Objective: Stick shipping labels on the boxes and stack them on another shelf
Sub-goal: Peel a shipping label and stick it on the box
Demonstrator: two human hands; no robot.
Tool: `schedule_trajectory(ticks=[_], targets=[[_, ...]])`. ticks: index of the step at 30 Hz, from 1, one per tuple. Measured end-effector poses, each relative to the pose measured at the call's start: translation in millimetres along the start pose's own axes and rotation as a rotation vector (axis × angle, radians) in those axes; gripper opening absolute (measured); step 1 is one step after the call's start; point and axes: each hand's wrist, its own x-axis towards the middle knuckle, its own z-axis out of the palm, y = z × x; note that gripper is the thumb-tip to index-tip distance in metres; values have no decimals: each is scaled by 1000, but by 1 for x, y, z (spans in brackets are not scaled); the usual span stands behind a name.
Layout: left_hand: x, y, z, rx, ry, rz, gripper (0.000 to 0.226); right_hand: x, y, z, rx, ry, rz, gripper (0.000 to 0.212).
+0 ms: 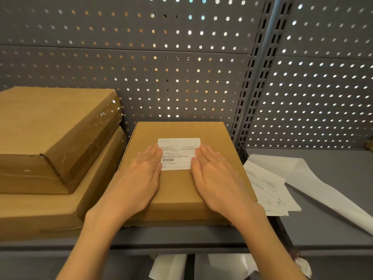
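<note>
So the flat brown cardboard box [181, 174] sits on the grey metal shelf [181, 237], dead centre, with the white printed shipping label [177, 153] on its lid. My left hand [139, 178] and right hand [218, 178] lie flat, fingers straight, at 9 and 3 o'clock of the label, fingertips on its edges. I'd smooth outward from the middle, pressing corners last so no bubbles stay. Spare white label sheets [266, 188] wait at 3 o'clock, two stacked brown boxes [52, 150] at 9.

Brown flat cardboard boxes [182, 174]: three
White printed shipping label stuck on a box [178, 153]: one
Bare hands [139, 178]: two
Loose white paper sheets [268, 188]: several, exact count unclear
</note>
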Motion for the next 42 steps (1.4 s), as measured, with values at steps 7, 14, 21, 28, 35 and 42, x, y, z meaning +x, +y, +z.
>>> schedule_trajectory(ticks=[7, 14, 21, 28, 35, 42], targets=[[-3, 0, -3, 59, 22, -31, 50, -2, 1, 0, 39, 25, -5, 54], [-12, 23, 4, 21, 2, 91, 49, -13, -26, 7, 32, 80, -183, 52], [-18, 19, 14, 22, 13, 58, 56, -16, -25, 20, -18, 124, -195, 75], [-30, 12, 13, 77, 138, 24, 80, -24, -5, 26, -161, 371, -55, 49], [-38, 7, 10, 128, 161, -20, 75, -31, 11, 21, -184, 334, -4, 54], [-46, 2, 11, 187, 184, -38, 70, -31, 12, 24, -196, 376, -9, 50]])
